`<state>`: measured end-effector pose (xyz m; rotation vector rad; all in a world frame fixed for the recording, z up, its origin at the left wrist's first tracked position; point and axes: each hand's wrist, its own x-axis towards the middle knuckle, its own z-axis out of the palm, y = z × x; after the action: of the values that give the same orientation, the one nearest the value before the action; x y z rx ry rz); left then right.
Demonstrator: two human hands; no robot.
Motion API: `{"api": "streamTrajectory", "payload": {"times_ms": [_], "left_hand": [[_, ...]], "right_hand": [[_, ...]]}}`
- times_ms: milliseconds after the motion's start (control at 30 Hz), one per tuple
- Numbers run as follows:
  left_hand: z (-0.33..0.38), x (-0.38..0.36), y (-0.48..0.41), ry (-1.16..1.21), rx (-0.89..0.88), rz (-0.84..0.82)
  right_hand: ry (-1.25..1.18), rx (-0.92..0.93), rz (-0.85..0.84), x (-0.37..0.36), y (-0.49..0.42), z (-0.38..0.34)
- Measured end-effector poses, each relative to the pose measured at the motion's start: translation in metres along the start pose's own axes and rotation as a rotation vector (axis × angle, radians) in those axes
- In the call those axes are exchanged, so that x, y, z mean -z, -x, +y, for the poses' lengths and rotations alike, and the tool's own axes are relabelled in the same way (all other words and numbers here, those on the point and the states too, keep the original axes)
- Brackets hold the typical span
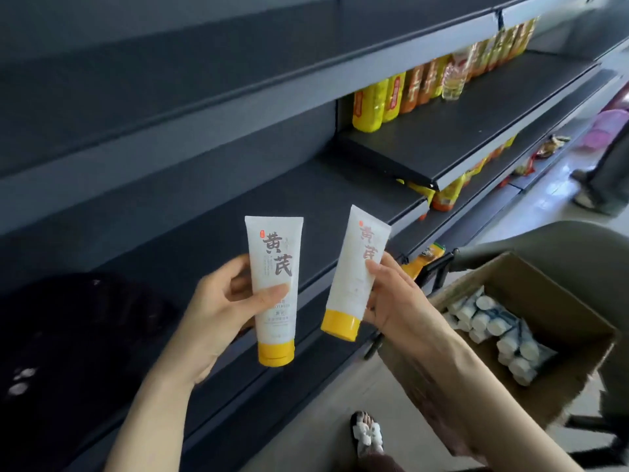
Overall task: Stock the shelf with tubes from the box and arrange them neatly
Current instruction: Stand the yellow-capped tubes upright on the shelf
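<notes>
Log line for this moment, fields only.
left hand: holds left tube, cap down | right hand: holds right tube, tilted, cap down | shelf: neither tube placed yet | box: white-capped packs

light: soft daylight, brightest at the right; floor (531,212) there washed out, nearly blown. shelves (170,97) matte dark grey, dimming leftward; lower left corner almost black, detail lost. left tube (275,287) evenly lit, sharp, print legible; right tube (354,270) a little softer, print faint. bottles (374,103) show small glare spots on the wrap, out of focus. box (551,294) half shaded inside. distortion: shelf edges bow and fan out toward the corners. top right corner blurred. legs (606,175) at far right smeared. right forearm (459,386) soft, blotchy.
</notes>
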<state>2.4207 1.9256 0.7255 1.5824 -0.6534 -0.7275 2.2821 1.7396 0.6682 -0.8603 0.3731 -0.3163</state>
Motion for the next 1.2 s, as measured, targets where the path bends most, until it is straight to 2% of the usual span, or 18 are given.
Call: {"api": "streamTrajectory", "payload": {"times_ms": [167,333,567,967,1200], "left_hand": [[0.033,0.032,0.049,-0.056,-0.164,0.111],[0.061,0.054,0.084,-0.079,-0.244,0.183],[0.103,0.083,0.119,-0.071,-0.379,0.393],[0.142,0.112,0.17,-0.044,-0.537,0.912],[0.142,0.133,0.2,0.059,-0.606,1.194]], "right_hand": [[0.133,0.063,-0.174,-0.068,0.006,-0.023],[0.268,0.133,-0.332,-0.123,0.015,-0.043],[0.416,0.213,-0.527,-0.181,0.01,-0.064],[0.462,0.24,-0.844,-0.247,-0.024,-0.081],[0.445,0.251,-0.934,-0.285,-0.043,-0.085]]}}
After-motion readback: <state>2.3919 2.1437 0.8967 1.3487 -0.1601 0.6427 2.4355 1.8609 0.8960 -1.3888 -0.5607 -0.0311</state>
